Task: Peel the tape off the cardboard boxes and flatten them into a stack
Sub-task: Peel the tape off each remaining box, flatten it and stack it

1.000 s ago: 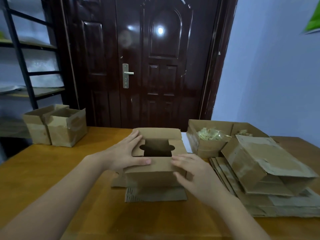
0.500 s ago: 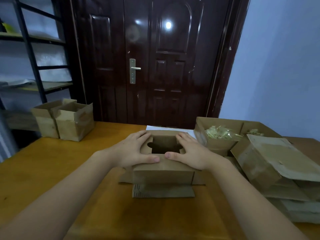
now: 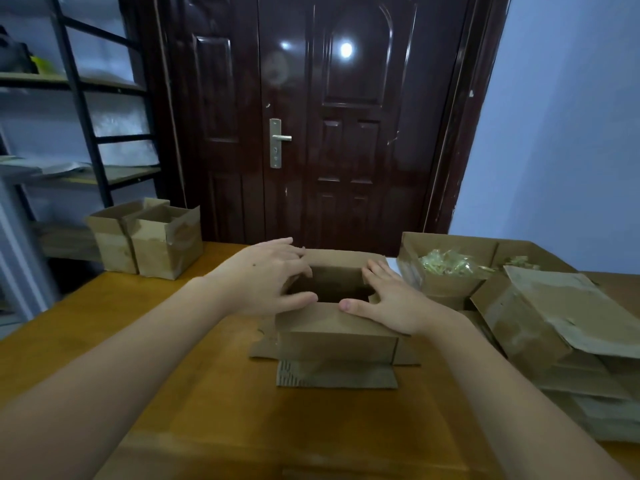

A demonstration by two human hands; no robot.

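Box top now spread wider than half a second ago; left hand at 9, right hand at 3, fingers relaxed, pressing flaps apart. Flattening likely next.

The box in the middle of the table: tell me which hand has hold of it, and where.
Both. The left hand and right hand press on the top flaps of the box, either side of its open gap, fingers spread; neither curls round anything.

No legible text, label or number anywhere on the boxes or door.
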